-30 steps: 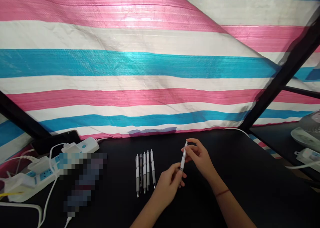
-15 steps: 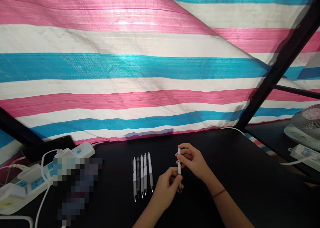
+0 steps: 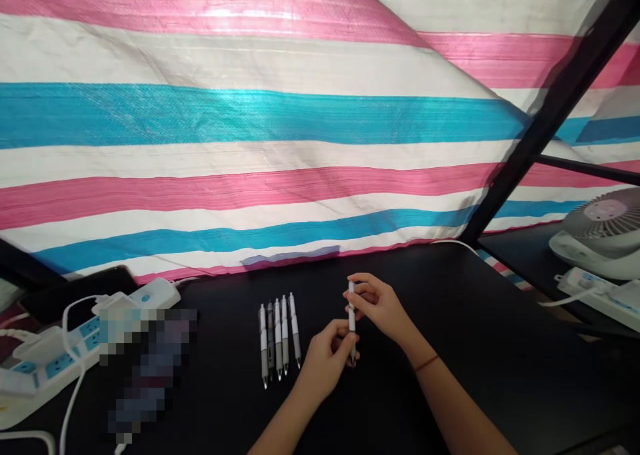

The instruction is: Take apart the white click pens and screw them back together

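Observation:
Both my hands hold one white and grey pen [image 3: 352, 318] upright over the black table. My left hand [image 3: 330, 356] pinches its lower grey grip near the tip. Higher up, the fingers of my right hand [image 3: 376, 304] close round the white barrel near the clicker end. To the left of my hands lie several pens [image 3: 278, 335] side by side, tips toward me. Most are white with grey grips, and one is a darker, see-through pen [image 3: 271, 338].
A white power strip [image 3: 87, 338] with plugs and cables lies at the left, by a dark phone-like object [image 3: 80, 288] and a blurred patch. A white fan [image 3: 603, 232] and another power strip [image 3: 603, 298] are at the right. Striped sheeting [image 3: 280, 122] hangs behind the table [image 3: 450, 308].
The camera view has shifted slightly, so everything sits a little higher and further left. My hands keep the same hold on the pen.

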Demonstrator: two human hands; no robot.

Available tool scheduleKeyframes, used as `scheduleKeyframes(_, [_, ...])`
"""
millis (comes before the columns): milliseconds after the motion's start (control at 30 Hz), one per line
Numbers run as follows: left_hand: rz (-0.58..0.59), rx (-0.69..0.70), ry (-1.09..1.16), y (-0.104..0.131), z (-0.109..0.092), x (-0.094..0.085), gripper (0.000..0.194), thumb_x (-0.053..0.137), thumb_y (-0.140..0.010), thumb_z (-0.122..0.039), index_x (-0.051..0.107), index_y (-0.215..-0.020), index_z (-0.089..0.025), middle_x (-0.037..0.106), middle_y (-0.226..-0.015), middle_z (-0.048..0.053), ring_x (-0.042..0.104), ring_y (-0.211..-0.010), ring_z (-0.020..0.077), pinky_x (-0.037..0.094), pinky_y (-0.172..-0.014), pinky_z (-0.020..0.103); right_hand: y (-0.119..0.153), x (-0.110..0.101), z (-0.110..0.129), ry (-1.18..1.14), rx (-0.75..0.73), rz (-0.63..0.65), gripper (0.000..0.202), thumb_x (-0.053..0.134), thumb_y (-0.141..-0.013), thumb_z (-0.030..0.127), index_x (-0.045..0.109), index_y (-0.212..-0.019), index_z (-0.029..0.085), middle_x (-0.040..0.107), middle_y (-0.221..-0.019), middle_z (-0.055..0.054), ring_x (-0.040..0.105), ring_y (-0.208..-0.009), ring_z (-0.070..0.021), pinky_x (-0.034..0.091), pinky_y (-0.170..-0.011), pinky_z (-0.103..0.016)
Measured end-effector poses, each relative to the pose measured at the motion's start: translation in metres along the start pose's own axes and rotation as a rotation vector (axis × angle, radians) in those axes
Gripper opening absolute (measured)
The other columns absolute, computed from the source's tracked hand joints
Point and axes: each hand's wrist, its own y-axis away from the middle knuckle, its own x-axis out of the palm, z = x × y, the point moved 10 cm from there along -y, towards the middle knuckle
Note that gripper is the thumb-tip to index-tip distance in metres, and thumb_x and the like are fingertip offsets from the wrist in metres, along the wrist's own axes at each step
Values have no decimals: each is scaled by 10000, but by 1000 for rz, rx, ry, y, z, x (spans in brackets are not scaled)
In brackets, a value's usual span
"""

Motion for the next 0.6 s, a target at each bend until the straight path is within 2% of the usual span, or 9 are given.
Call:
scheduleKeyframes(233, [6, 1, 9, -1, 1, 0, 239, 522, -861, -366, 570, -982, -165, 618, -892, 48, 629, -657, 136, 511, -564, 253, 0, -1, 0, -3, -7, 4, 371, 675, -762, 354, 552, -1072, 191, 658, -828, -35, 683, -699, -197, 563, -525, -279])
scheduleKeyframes(600, [3, -15, 49, -2, 5, 0, 257, 552, -841, -374, 582, -975, -157, 630, -873, 53, 622, -629, 130, 513, -556, 251, -1, -2, -3, -15, 10, -4, 408, 693, -735, 391, 546, -1066, 204, 655, -806, -23, 685, -685, -204, 567, -522, -294])
